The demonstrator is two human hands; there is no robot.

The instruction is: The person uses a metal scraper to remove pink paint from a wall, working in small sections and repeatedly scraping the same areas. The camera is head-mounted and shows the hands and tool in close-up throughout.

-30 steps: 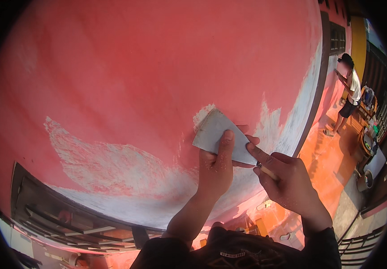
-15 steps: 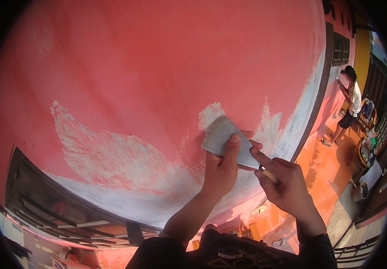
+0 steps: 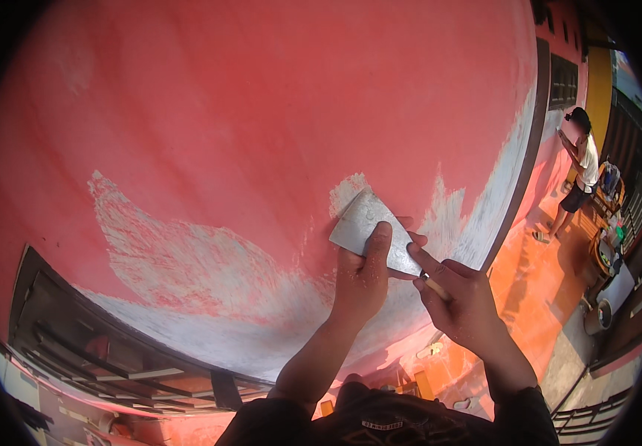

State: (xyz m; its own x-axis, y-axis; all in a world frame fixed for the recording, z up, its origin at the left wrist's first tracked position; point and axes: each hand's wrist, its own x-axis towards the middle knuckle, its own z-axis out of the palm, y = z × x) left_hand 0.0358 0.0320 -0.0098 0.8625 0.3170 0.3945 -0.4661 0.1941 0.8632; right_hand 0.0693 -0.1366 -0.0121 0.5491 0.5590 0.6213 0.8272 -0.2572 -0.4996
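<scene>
A scraper point(image 3: 371, 229) with a wide grey metal blade and a wooden handle is held between both hands, in front of a red wall point(image 3: 261, 111). My left hand point(image 3: 364, 279) grips the blade, its thumb lying on the metal face and its fingers behind it. Around the handle my right hand point(image 3: 458, 297) is closed, with the index finger stretched along the lower blade. The blade's wide edge points up and left at a scraped pale patch point(image 3: 347, 189); I cannot tell whether it touches the wall. A larger whitish scraped area point(image 3: 195, 260) spreads to the left.
At the lower left is a dark-framed window point(image 3: 98, 334). A brown post point(image 3: 521, 163) edges the wall on the right. Beyond it another person point(image 3: 581, 160) stands at the wall on an orange tiled floor point(image 3: 536, 275), near a bucket point(image 3: 598, 318) and several other items.
Both hands have shifted slightly left with the scraper. Its blade has tilted and now catches bright light, where before it looked dull grey.
</scene>
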